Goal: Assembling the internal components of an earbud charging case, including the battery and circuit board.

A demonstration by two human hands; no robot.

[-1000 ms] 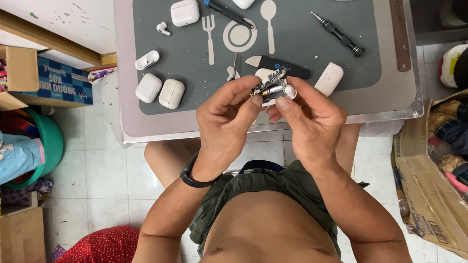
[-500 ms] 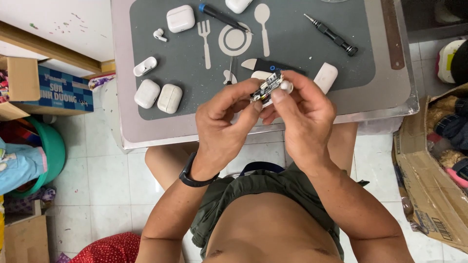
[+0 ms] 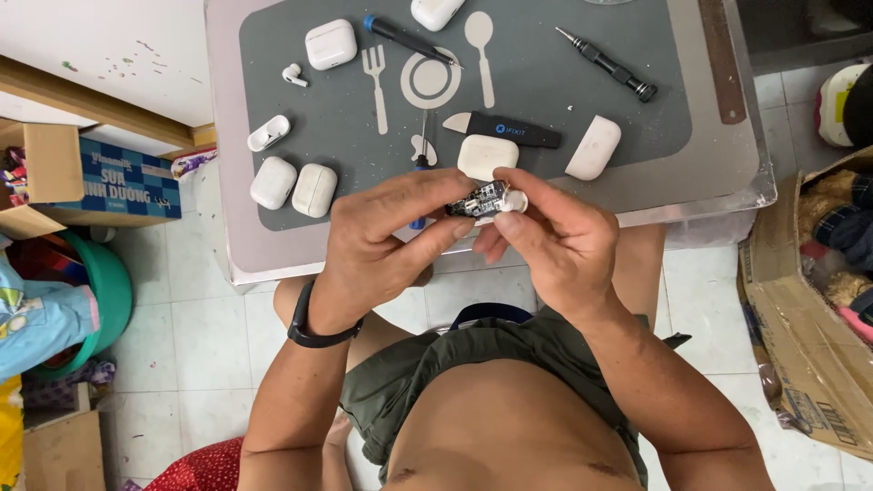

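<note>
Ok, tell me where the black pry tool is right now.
In the head view the black pry tool lies flat on the grey mat, right of centre, just above a white earbud case and beyond both hands.

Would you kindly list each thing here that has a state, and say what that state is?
left hand: pinching the small circuit part
right hand: gripping the same part
small circuit part: held above the table edge, bare
earbud case: closed, lying on the grey mat
open earbud case: lid up
loose earbud: out of any case
black screwdriver: lying untouched
pry tool: lying flat
</note>
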